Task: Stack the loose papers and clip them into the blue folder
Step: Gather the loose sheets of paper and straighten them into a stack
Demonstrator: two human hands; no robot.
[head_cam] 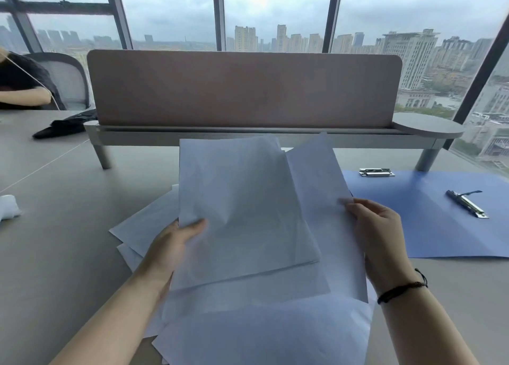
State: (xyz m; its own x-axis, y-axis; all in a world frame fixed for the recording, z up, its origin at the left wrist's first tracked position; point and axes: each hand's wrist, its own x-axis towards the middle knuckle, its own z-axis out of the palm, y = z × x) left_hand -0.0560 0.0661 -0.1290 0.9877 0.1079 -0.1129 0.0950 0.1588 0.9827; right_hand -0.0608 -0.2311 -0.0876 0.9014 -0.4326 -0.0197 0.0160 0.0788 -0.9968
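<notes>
Two hands: left hand [176,243] pinches lifted sheets [242,205]; right hand [377,235] grips another sheet [325,199].
Stacking: underway, scattered papers [143,227] remain.
Blue folder [429,216]: open, nothing clipped.

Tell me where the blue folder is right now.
In the head view, the blue folder lies open flat on the table at the right, just beyond the right hand and beside the raised papers.

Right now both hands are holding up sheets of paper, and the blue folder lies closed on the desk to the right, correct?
Not quite. The head view shows the blue folder lying open, its metal clips exposed. The rest holds: the left hand and right hand each hold sheets of paper.
</notes>
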